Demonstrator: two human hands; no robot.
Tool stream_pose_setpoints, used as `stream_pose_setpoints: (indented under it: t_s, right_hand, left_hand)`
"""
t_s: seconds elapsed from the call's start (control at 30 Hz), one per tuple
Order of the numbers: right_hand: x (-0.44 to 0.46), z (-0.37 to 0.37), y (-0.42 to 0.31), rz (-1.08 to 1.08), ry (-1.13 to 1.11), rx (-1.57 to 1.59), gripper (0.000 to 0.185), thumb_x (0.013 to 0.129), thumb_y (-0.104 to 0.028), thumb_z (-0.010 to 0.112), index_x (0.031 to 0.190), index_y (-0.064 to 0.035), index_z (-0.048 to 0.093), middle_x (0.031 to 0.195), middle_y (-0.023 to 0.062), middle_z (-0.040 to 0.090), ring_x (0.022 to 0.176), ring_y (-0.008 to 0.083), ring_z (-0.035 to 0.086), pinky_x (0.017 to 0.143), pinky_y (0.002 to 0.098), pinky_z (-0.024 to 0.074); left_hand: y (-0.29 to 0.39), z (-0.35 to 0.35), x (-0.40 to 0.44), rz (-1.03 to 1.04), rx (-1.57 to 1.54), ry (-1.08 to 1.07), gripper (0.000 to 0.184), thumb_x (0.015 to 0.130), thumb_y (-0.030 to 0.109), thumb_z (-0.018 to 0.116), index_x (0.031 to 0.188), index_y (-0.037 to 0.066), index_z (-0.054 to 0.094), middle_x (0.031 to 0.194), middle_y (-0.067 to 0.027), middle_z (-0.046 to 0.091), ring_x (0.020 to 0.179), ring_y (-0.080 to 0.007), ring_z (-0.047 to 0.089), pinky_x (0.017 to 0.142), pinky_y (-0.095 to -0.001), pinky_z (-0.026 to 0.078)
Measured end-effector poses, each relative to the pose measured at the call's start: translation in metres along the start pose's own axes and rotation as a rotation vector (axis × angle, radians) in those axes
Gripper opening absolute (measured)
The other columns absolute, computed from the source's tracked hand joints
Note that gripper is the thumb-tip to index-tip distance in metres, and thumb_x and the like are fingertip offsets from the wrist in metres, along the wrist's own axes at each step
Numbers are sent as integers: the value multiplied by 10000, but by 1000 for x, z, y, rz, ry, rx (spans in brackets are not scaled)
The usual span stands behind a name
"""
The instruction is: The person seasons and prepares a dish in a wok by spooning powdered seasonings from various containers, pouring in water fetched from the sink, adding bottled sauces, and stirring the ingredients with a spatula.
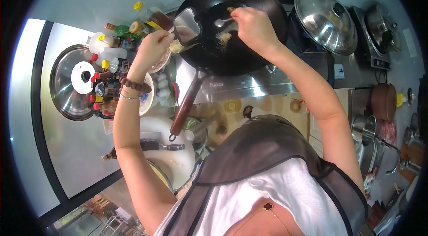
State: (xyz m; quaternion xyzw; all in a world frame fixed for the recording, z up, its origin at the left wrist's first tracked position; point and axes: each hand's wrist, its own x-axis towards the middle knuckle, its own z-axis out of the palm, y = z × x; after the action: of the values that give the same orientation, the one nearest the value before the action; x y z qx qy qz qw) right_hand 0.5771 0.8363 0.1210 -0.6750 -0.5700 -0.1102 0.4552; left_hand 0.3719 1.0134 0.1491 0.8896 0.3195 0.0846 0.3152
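A large black wok [209,60] sits on the stove with its long wooden handle pointing toward me. My left hand [154,48], wearing a beaded bracelet, is closed at the end of a metal spatula [187,26], whose blade hangs over the wok's left side. In my right hand [256,28] is a small metal spoon [221,22], pinched above the middle of the wok. A patch of pale, crumbly food [224,39] lies on the wok's surface below the spoon. Just left of the wok, partly behind my left hand, is a bowl [161,61].
Several sauce bottles [107,77] crowd the counter at left, beside a steel lid [67,97]. A cleaver [154,143] lies on a white board [180,158] near my left forearm. Right of the wok stands a domed lid [323,19]; a steel pot [379,26] is farther right.
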Motion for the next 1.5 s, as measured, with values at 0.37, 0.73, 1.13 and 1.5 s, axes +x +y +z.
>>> stream_pose_setpoints:
  t_s: [0.37, 0.73, 1.13, 1.5]
  right_hand:
    - [-6, -140, -28, 262, 124, 27, 338, 759, -213, 602, 1029, -24, 527, 723, 172, 605, 646, 311, 597, 566, 365, 469]
    - [-234, -379, -47, 528, 733, -113, 163, 758, -47, 613, 916, -10, 606, 727, 84, 622, 571, 90, 568, 501, 208, 436]
    - [-477, -516, -61, 1104, 1086, -374, 101, 796, -63, 560, 809, 27, 603, 599, 63, 593, 483, 76, 527, 448, 209, 412]
    - [-528, -517, -51, 1252, 1317, -264, 139, 821, -87, 557, 840, 48, 585, 598, 67, 580, 461, 77, 509, 429, 192, 408]
  left_hand:
    - [142, 16, -15, -98, -698, -128, 250, 853, 244, 516, 931, 10, 552, 721, 3, 494, 652, -79, 464, 528, -187, 351]
    - [466, 121, 0, 635, -735, -640, 225, 832, 276, 562, 769, 70, 496, 665, 43, 430, 546, -18, 339, 462, -144, 262]
    - [957, 303, -6, 866, -1088, -805, 208, 816, 161, 589, 825, -28, 501, 739, -82, 508, 537, -82, 396, 405, -172, 272]
    - [1053, 381, -30, 1049, -730, -392, 389, 791, 351, 554, 758, -36, 587, 705, -100, 595, 493, -150, 473, 488, -307, 379]
